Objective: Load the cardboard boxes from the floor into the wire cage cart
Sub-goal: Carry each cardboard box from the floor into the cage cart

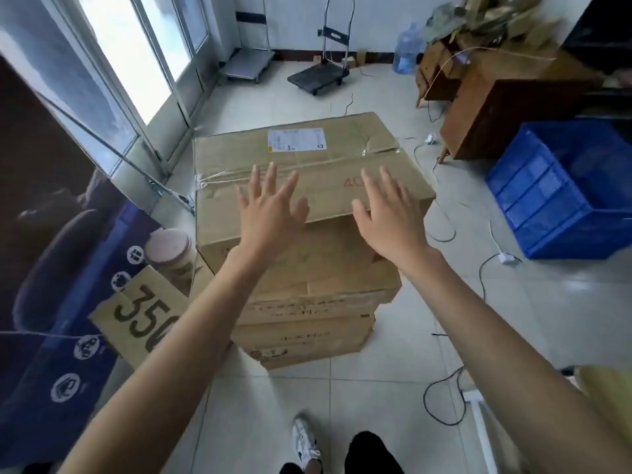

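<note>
A stack of brown cardboard boxes stands on the tiled floor in front of me. The top box [301, 159] is large, taped across its lid and carries a white label. Lower boxes [307, 323] sit under it, slightly offset. My left hand [270, 213] hovers over the near edge of the top box, fingers spread, holding nothing. My right hand [386, 217] is stretched out beside it over the box's near right part, also spread and empty. No wire cage cart is visible.
A blue plastic crate [561, 189] stands at the right. Wooden furniture [492, 107] is behind it. Loose cables [441, 220] lie on the floor at the right. A folding hand trolley [321, 73] and a water jug [407, 49] are at the back. A printed blue box [61, 302] and a cardboard piece marked 350 [140, 313] are on the left.
</note>
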Demonstrator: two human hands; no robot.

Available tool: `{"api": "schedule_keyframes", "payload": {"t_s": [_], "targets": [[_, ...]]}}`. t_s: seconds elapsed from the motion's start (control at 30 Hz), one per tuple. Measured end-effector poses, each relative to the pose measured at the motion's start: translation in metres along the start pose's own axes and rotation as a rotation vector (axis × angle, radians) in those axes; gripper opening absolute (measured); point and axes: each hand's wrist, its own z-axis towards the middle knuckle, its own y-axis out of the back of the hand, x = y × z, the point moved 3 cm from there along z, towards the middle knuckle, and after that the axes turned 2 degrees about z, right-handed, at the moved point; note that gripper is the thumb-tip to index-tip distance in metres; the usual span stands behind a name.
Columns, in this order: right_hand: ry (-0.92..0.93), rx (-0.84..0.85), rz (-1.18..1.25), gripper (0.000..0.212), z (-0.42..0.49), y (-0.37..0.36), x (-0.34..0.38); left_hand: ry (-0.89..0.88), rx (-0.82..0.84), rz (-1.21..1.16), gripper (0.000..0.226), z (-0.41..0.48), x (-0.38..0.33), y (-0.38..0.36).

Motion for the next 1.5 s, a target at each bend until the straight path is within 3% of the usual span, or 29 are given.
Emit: {"api": "schedule_keyframes", "payload": {"t_s": [0.13, 0.27, 0.33, 0.57, 0.73, 0.93, 1.03, 1.27, 1.5], "targets": [[-0.024, 0.063, -0.048, 0.066, 0.056, -0.005, -0.049, 0.259, 0.027, 0.193, 0.067, 0.037, 0.071, 0.006], [-0.147, 0.255, 0.056, 0.084, 0.098, -0.025, -0.097, 0.535, 0.070, 0.084, 0.091, 0.041, 0.115, 0.006], [-0.172, 0.274, 0.128, 0.093, 0.106, -0.029, -0.109, 0.620, 0.030, 0.061, 0.097, 0.039, 0.117, 0.006], [-0.070, 0.173, 0.160, 0.091, 0.115, -0.032, -0.114, 0.741, -0.069, 0.058, 0.094, 0.038, 0.104, 0.012], [0.108, 0.199, 0.158, 0.090, 0.136, -0.025, -0.073, 0.842, -0.147, 0.122, 0.092, -0.012, 0.115, 0.041], [0.383, 0.286, 0.302, 0.092, 0.116, -0.030, 0.049, 1.127, -0.362, 0.207, 0.086, -0.157, 0.136, 0.117], [0.479, 0.353, 0.400, 0.096, 0.073, -0.037, 0.115, 1.284, -0.473, 0.248, 0.093, -0.252, 0.129, 0.142], [0.716, 0.553, 0.603, 0.090, -0.099, -0.036, 0.249, 1.618, -0.668, 0.302, 0.096, -0.505, 0.076, 0.172], [0.975, 0.694, 0.588, 0.084, -0.295, -0.034, 0.320, 1.878, -0.799, 0.326, 0.101, -0.725, 0.007, 0.191]]}}
